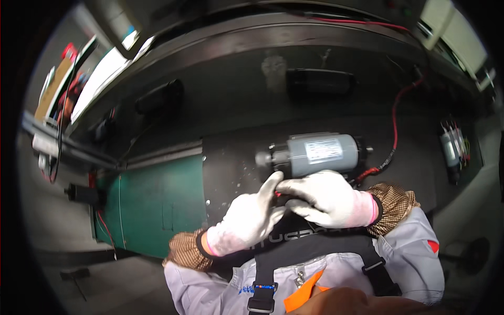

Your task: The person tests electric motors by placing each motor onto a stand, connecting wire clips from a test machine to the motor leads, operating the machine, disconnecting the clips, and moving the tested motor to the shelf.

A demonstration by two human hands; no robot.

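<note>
My hands wear white gloves with grey fingertips and meet just in front of a grey cylindrical electric motor [349,149]. The motor lies on its side on a black mat [226,157], its white label facing up and its shaft pointing right. A small red piece [277,194] shows between my fingertips; its kind is too small to tell. My left hand [244,220] is closed at it, thumb raised near the motor's left end. From the right, my right hand [331,202] pinches the same spot with bent fingers. Most of the piece is hidden by the gloves.
A red cable [395,121] runs from the motor's right side toward the back. Dark cylinders [320,82] lie behind on the bench. A green mat [157,199] covers the left, with a black motor [84,194] at its edge. A wired part [451,149] sits far right.
</note>
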